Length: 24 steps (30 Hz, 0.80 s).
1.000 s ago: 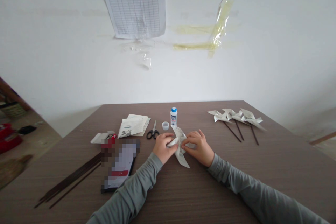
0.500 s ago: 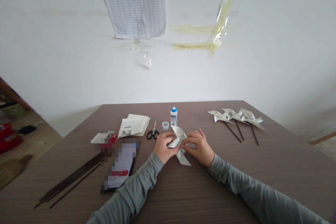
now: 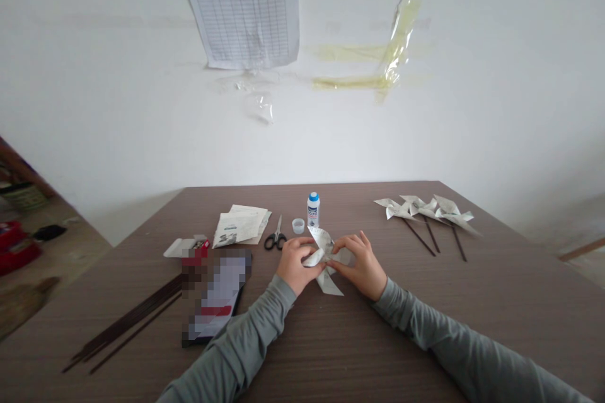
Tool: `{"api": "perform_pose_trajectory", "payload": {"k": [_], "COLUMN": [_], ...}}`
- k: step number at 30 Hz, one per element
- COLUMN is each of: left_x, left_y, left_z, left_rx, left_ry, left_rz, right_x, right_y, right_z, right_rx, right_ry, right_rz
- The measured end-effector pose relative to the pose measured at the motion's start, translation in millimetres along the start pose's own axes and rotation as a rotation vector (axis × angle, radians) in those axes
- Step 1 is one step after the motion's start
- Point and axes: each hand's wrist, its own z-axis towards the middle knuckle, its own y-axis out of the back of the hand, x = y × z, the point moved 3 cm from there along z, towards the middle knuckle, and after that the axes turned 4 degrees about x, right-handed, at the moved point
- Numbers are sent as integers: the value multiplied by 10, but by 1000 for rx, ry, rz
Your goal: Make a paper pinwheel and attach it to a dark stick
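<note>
Head view, the only one supplied. Count on the brown wood-grain table [image 3: 496, 289]: one paper pinwheel head in work [image 3: 326, 259], three finished pinwheels on dark sticks [image 3: 428, 211] lying together at the far right, one pair of black-handled scissors [image 3: 275, 236], one white glue bottle with a blue top [image 3: 312, 210] standing upright, one small clear cap [image 3: 297, 225] just beside it, one loose stack of printed paper sheets [image 3: 239, 225], one small open box with red contents [image 3: 189, 248], one flat blurred item [image 3: 218, 293] near the box, and one bundle of dark sticks [image 3: 127, 322] at the near left, too closely packed to count. On the wall, one printed table sheet [image 3: 246, 17] and strips of yellowed tape [image 3: 378, 56]. Both forearms, in grey-green sleeves, reach in from the near edge and converge at the table's middle. The left hand [image 3: 293, 264] is curled, its fingers closed on the left side of the pinwheel head. The right hand [image 3: 362, 261] pinches the right side, thumb and forefinger at the paper, the remaining fingers loosely spread above it. The pinwheel head sits between the two hands, just in front of the glue bottle and cap, well apart from the finished three. It is white printed paper, folded into pointed vanes; one vane points up towards the bottle, another points down towards the near edge. Whether it rests on the table or is lifted clear cannot be determined.
</note>
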Motion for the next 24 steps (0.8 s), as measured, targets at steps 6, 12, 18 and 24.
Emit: {"api": "perform_pose_trajectory", "payload": {"k": [6,12,18,24], "left_x": [-25,-16,-7,-3], "left_y": [2,-6,-25,-61], "left_z": [-10,-10,-8,-16], "left_rx": [10,32,86,128], "left_ry": [19,31,84,159], "left_rz": [16,25,55,95], "right_x": [-77,-30,-1,62], "right_y": [-14,35,53,52], "right_z": [19,66,110,136], "right_rx": [-17,72,165,236], "right_ry": [-88,-156,-208,-252], "right_rz": [98,93,43,29]}}
